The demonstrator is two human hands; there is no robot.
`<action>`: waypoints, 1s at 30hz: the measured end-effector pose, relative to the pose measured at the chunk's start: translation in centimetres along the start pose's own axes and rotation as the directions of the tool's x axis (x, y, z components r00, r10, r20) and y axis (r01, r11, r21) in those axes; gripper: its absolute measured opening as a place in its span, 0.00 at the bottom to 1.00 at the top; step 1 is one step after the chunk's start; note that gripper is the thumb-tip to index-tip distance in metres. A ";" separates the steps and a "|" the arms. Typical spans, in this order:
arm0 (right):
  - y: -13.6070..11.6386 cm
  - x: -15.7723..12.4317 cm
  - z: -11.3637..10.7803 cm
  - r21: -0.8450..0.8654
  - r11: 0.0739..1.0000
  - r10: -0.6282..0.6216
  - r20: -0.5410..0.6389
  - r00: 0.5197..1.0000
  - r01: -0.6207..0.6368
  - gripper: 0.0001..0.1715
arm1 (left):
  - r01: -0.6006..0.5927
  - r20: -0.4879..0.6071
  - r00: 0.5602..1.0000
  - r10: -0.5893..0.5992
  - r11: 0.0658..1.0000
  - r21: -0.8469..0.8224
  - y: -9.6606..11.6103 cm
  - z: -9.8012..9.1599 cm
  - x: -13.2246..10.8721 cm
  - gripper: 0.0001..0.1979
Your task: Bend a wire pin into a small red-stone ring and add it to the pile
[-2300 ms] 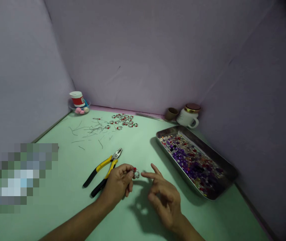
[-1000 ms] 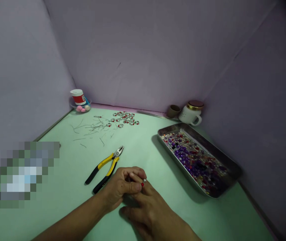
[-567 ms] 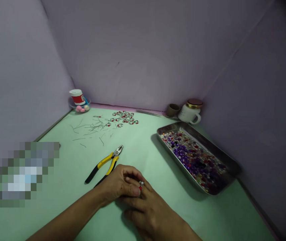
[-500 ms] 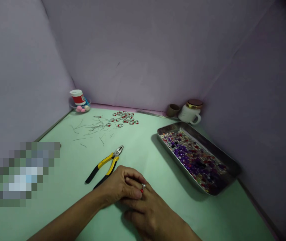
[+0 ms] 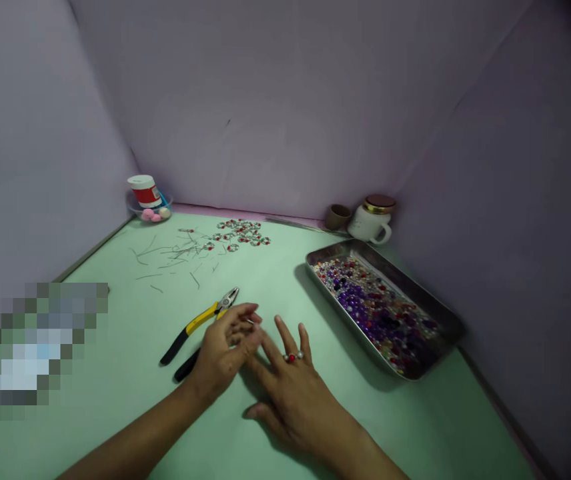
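Observation:
My right hand (image 5: 298,393) lies flat on the green table (image 5: 275,287) with its fingers stretched out. A beaded ring with a red bead (image 5: 292,357) sits on one of its fingers. My left hand (image 5: 225,350) hovers just to the left, fingers loosely curled and apart, touching the right hand's fingertips and holding nothing. Yellow-handled pliers (image 5: 198,323) lie right behind the left hand.
A metal tray (image 5: 443,320) of purple, red and clear beads stands at the right. Several finished bead rings (image 5: 240,233) and cut wire pieces (image 5: 175,257) lie at the back. A white mug (image 5: 370,223), a small cup (image 5: 337,217) and a glue pot (image 5: 144,193) stand by the wall.
My left hand pushed the beaded ring down a finger of my right hand, then let go and drew back. My right hand's fingers spread flat.

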State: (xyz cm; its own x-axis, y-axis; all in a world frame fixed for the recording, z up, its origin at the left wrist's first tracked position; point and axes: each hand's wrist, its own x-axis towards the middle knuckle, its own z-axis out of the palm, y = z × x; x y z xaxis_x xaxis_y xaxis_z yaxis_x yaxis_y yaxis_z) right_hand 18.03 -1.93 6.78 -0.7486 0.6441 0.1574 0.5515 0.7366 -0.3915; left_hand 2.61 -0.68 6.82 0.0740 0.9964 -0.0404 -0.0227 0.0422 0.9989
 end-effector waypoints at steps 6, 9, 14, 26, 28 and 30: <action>0.5 -0.2 0.5 0.021 0.996 0.090 0.042 0.995 -0.090 0.43 | -0.171 -0.104 0.975 0.196 0.963 0.211 -0.8 0.3 -0.6 0.17; 0.3 -0.2 0.4 0.040 0.996 0.078 0.047 0.996 -0.080 0.43 | -0.197 -0.120 0.964 0.238 0.939 0.283 -1.0 0.4 -0.8 0.15; 0.1 -0.1 0.0 0.091 0.994 0.050 0.076 0.996 -0.057 0.42 | -0.215 -0.180 0.944 0.276 0.930 0.299 -0.7 0.6 -0.8 0.12; -0.1 0.0 -0.7 0.051 0.999 0.004 0.201 0.980 -0.014 0.30 | -0.246 -0.211 0.929 0.303 0.934 0.258 -1.3 0.5 -0.4 0.11; -0.1 0.1 -0.6 0.074 0.997 -0.004 0.212 0.977 -0.012 0.31 | -0.254 -0.197 0.930 0.312 0.929 0.270 -1.3 0.5 -0.5 0.11; 0.1 0.1 -0.4 0.088 0.996 -0.002 0.220 0.976 -0.018 0.32 | -0.257 -0.181 0.932 0.315 0.924 0.284 -1.2 0.4 -0.6 0.11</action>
State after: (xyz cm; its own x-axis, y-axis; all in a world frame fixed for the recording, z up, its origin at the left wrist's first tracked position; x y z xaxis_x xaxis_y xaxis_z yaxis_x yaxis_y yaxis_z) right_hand 18.16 -1.76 7.10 -0.8124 0.5814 -0.0450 0.5302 0.7043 -0.4721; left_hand 3.03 -1.33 5.61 -0.1189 0.9548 0.2724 0.2433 -0.2380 0.9403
